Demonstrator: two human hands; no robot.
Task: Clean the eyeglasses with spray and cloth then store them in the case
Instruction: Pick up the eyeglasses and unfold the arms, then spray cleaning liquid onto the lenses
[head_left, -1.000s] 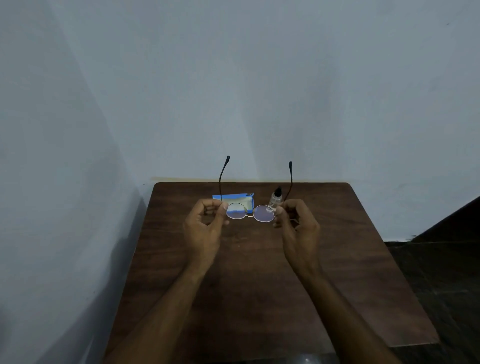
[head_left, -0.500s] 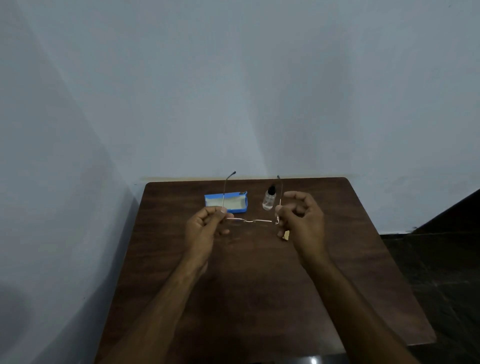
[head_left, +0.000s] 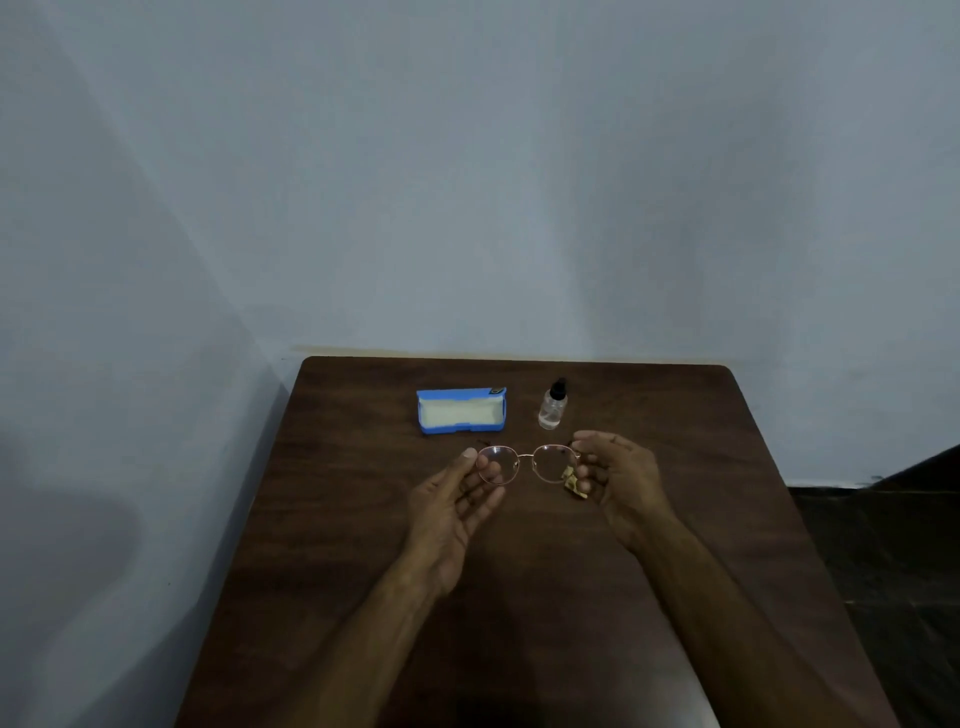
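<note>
Left hand (head_left: 457, 499): thumb and near-straight fingers pinch the left rim. One case (head_left: 461, 410), blue, open, pale inside, at the rear of the table (head_left: 337, 571). One pair of glasses (head_left: 527, 463), between both hands: thin metal frame, two round clear lenses. One clear bottle (head_left: 553, 408), black cap, upright, right of the case. Right hand (head_left: 618, 478): fingers curled round the right end. One yellowish tag (head_left: 574, 480) there; print too small to read.

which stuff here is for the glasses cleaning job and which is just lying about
Job: glasses, spray bottle, open blue case, small yellowish piece in right hand, perhaps the cloth.
Just there: table, wall.
</note>
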